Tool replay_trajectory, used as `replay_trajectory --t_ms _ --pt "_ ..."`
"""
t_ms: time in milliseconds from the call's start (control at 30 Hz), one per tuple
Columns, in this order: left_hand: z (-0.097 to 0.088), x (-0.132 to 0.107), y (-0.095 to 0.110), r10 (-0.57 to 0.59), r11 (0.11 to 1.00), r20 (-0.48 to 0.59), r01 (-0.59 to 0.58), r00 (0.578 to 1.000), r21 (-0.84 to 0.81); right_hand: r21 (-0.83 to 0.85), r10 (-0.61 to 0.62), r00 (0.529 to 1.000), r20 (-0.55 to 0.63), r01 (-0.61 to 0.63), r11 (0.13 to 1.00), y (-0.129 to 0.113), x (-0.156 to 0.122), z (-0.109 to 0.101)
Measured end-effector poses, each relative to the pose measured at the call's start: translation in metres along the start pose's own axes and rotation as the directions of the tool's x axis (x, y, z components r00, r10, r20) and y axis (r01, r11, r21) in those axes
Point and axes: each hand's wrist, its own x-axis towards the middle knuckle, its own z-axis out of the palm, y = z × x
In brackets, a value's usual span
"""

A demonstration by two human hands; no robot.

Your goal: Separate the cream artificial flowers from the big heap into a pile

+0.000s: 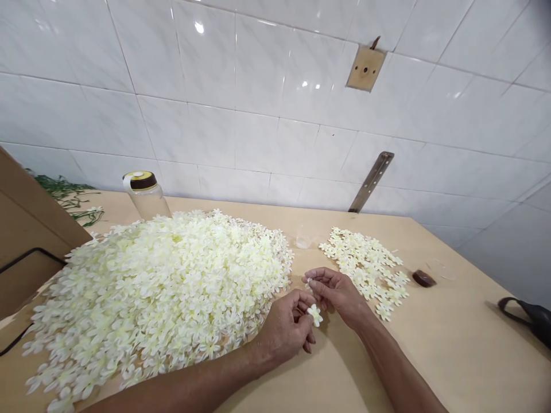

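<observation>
Between my hands, a small white artificial flower [315, 315] with a pale yellow centre shows at the fingertips of my left hand [289, 324], whose fingers are closed on it. My right hand [334, 291] is close beside, thumb and fingers pinched on a second small white piece, which looks like another flower, partly hidden by the fingers. To the left spreads a large heap of loose white flowers [185, 281]. Beyond my right hand lies a smaller, flatter spread of the same flowers [361, 258].
A clear bottle [150, 202] with a brown and yellow lid stands behind the heap. Green stems [64, 189] lie at the far left by a cardboard box [38, 229]. At right are a dark brown lump [423, 279] and a black strapped object [534, 318]. A metal bracket [372, 180] leans on the tiled wall.
</observation>
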Motion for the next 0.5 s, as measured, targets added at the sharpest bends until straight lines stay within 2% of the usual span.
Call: replay_trajectory --t_ms 100,200,267,367,433,500 --pt "0.000 -0.003 -0.001 0.024 0.996 0.035 -0.027 0.999 0.090 -0.030 -0.005 1.000 -0.019 0.004 1.000 0.006 0.002 0.000" --pt "0.002 -0.007 -0.003 0.093 0.976 0.049 -0.101 0.994 0.193 -0.101 -0.012 0.999 -0.039 0.008 0.995 0.010 0.003 -0.003" --pt "0.006 -0.013 -0.005 0.168 0.951 0.065 -0.179 0.984 0.252 -0.199 -0.049 0.994 -0.094 0.030 0.980 0.010 0.003 -0.009" --pt "0.012 -0.023 -0.009 0.264 0.910 0.155 -0.299 0.952 0.287 -0.392 -0.150 0.976 -0.158 0.078 0.917 0.005 0.002 -0.021" --pt "0.016 -0.028 -0.010 0.290 0.892 0.208 -0.342 0.934 0.295 -0.504 -0.192 0.974 -0.116 0.109 0.857 0.001 -0.001 -0.027" --pt "0.018 -0.031 -0.009 0.291 0.888 0.225 -0.350 0.930 0.298 -0.581 -0.183 0.983 -0.036 0.128 0.804 -0.002 -0.003 -0.029"
